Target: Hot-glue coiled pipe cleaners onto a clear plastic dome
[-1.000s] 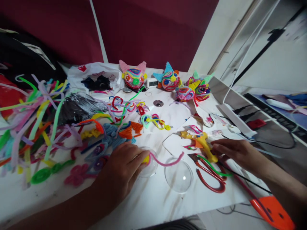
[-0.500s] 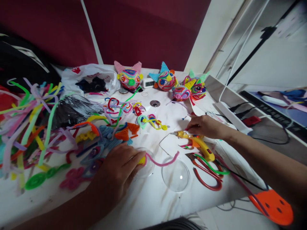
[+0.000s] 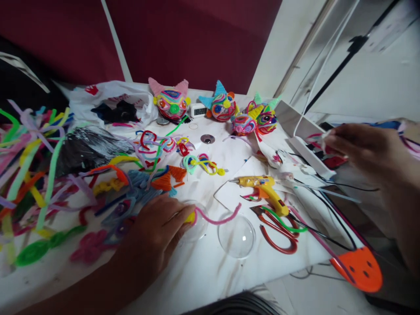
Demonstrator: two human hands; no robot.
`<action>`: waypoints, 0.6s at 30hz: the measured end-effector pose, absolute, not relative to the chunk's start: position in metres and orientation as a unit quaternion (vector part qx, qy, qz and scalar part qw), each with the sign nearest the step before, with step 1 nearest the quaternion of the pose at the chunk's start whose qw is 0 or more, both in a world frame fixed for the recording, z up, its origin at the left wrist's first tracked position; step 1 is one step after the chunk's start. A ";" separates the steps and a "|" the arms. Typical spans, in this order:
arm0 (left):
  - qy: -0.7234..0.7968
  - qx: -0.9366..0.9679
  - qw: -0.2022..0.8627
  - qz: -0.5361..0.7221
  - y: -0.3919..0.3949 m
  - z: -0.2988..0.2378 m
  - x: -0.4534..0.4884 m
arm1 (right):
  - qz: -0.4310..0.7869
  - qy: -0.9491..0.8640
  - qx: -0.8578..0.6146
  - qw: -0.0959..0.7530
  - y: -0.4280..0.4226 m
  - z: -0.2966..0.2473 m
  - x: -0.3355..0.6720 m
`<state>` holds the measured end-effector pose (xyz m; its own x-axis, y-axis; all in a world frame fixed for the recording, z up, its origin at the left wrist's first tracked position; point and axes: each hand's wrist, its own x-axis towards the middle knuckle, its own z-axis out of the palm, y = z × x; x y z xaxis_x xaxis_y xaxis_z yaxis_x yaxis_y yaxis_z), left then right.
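My left hand is closed on a pipe cleaner, a yellow coil with a pink wrap whose loose pink tail curves off to the right. Under those fingers lies a clear plastic dome, partly covered by the hand. A second clear dome rests to its right. My right hand, blurred, is raised at the right above the power strip, its fingers pinched on something small and whitish that I cannot make out. A yellow hot glue gun lies between the hands, beside red-handled scissors.
Heaped pipe cleaners cover the left side, near a white plastic bag. Several decorated animal heads and a small clock stand at the back. A power strip with cables borders the right; an orange piece hangs over the edge.
My right hand has left the glue gun's nozzle area and moved right and up, past the power strip. My left hand keeps its hold on the pipe cleaner. The view has shifted slightly.
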<state>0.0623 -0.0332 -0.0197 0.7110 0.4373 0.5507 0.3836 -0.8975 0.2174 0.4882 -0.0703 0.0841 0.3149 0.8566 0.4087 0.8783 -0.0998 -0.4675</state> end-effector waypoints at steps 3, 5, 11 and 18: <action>0.220 0.925 0.036 0.307 -0.032 -0.021 0.061 | -0.077 -0.540 -0.770 0.331 -0.098 0.080 0.491; 0.218 0.927 0.030 0.303 -0.032 -0.021 0.060 | -0.109 -0.520 -0.782 0.326 -0.106 0.071 0.492; 0.228 0.924 0.051 0.303 -0.033 -0.025 0.060 | -0.126 -0.551 -0.786 0.250 -0.090 0.031 0.509; 0.236 0.919 0.053 0.311 -0.034 -0.026 0.061 | -0.068 -0.646 -0.738 0.185 -0.091 0.029 0.477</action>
